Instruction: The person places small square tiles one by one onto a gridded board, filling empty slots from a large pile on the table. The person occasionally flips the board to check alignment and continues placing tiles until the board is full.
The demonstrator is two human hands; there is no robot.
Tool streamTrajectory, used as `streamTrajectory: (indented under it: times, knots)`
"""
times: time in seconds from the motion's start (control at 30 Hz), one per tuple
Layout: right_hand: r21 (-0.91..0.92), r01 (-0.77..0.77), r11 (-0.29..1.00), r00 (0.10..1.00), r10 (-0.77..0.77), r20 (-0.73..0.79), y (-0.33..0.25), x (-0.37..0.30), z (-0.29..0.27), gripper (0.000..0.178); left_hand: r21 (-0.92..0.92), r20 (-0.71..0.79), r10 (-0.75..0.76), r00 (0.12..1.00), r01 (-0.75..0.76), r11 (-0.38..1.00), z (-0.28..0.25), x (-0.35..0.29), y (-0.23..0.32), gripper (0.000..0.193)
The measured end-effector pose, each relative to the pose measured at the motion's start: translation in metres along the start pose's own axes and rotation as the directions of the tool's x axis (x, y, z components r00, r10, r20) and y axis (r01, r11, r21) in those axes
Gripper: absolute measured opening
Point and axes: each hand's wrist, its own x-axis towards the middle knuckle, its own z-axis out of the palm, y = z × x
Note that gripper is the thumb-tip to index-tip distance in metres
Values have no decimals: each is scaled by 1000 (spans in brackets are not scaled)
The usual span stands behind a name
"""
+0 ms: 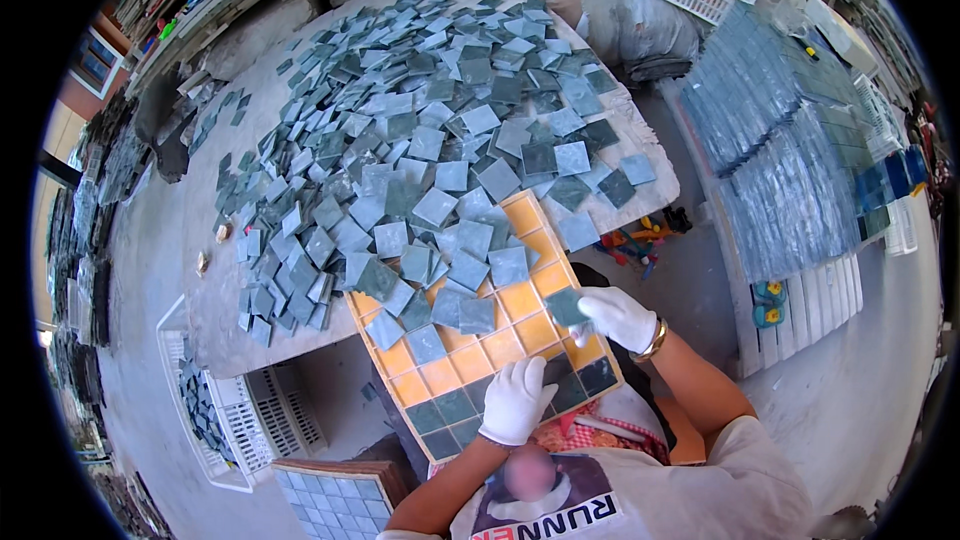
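Both my hands wear white gloves. A square grey-green stone tile [566, 306] is pinched in my right hand [620, 320], over the right side of a yellow grid tray [505, 345]. My left hand [514, 402] rests on the tray's near part, fingers stretched out and thumb apart, touching the laid tiles; whether anything lies under its fingertips is hidden. Dark tiles [455, 407] fill the squares of the tray's near rows. Loose tiles [476, 315] lie askew over its far half, and several yellow squares between show bare.
A big heap of loose tiles [420, 130] covers the pale table [640, 140] beyond the tray. White crates [245, 420] stand at lower left, beside a stack of tiled sheets [335, 500]. Wrapped tile stacks [790, 200] sit on a pallet [810, 310] at right.
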Motion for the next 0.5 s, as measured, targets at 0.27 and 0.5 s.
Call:
streamTrajectory:
  times: [0.27,0.5]
  knots:
    - [-574,9,819,985,-105,-134,-12,-12,6,22,-709,196,-561,804,512,486,-26,-9,-26,22]
    - [-925,290,247,956,-121,267,1,3,31,20,-839,215,-661,719,482,252,-55,-31,-51,23]
